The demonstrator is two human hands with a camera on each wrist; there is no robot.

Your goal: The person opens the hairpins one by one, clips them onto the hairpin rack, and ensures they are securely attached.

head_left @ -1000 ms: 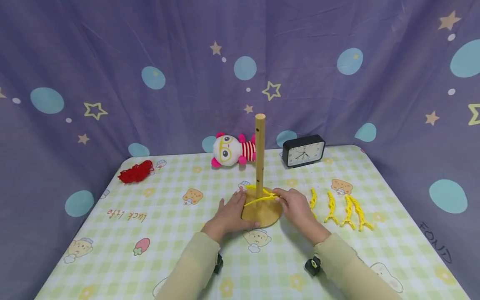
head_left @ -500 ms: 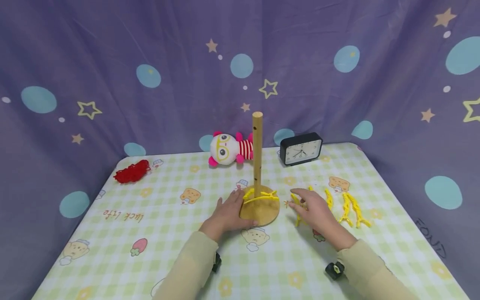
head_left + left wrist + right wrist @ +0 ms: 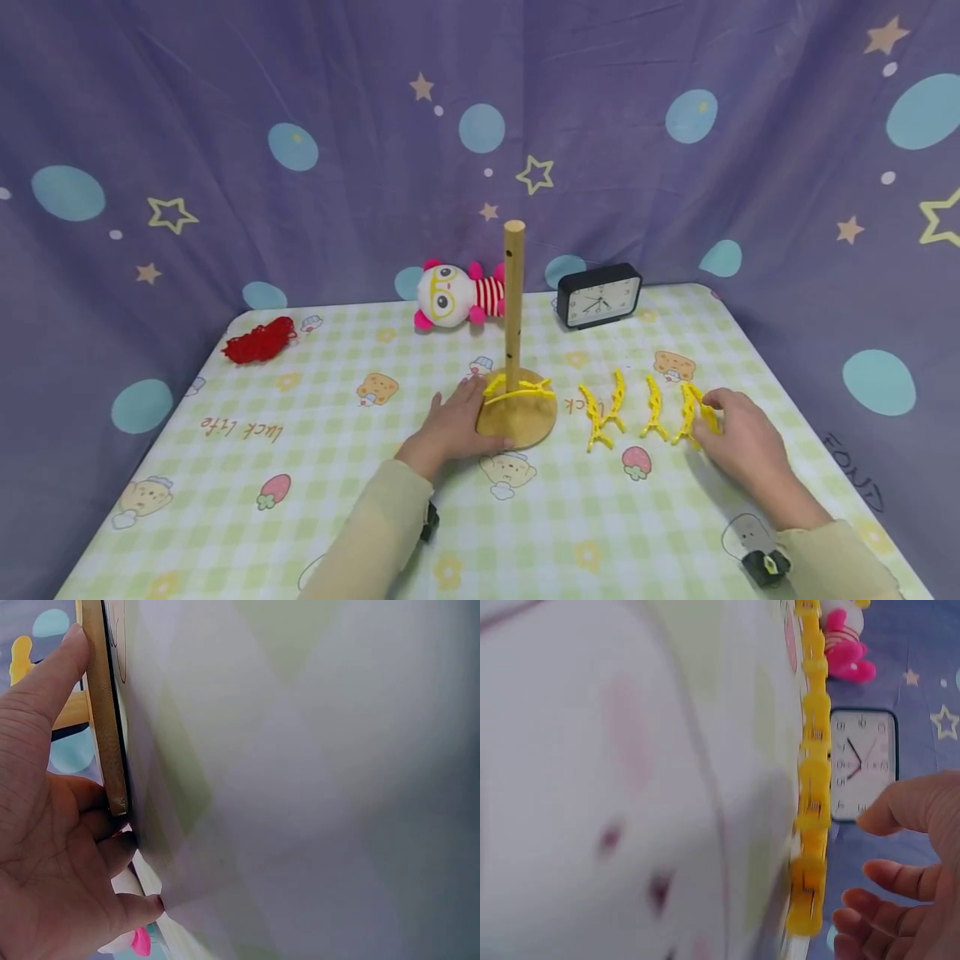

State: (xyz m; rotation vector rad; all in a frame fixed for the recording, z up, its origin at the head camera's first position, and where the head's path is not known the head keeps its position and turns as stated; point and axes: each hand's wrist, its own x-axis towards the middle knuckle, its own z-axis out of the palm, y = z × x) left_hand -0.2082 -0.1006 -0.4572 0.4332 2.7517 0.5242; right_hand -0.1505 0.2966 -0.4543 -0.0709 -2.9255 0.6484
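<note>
A wooden stand, an upright pole (image 3: 513, 300) on a round base (image 3: 525, 429), stands mid-table. My left hand (image 3: 447, 425) holds the base at its left side, thumb on the front rim. In the left wrist view the base's edge (image 3: 105, 727) lies between thumb and curled fingers. Thin yellow branch-like pieces (image 3: 534, 387) lie around the pole's foot. To the right lie several loose yellow branched pieces (image 3: 653, 408). My right hand (image 3: 742, 433) hovers at the rightmost piece (image 3: 708, 414), partly hiding it; the right wrist view shows its fingers (image 3: 900, 877) apart from the yellow pieces (image 3: 815, 727).
A plush toy (image 3: 450, 296) with a striped body lies behind the pole. To its right a black desk clock (image 3: 600, 297) stands at the table's back edge. Red netting or yarn (image 3: 260, 341) is at the far left. A patterned curtain (image 3: 360, 192) hangs behind.
My right hand has let go of the yellow piece by the pole and moved right, past the loose pieces, to the rightmost one. My left hand stays on the base.
</note>
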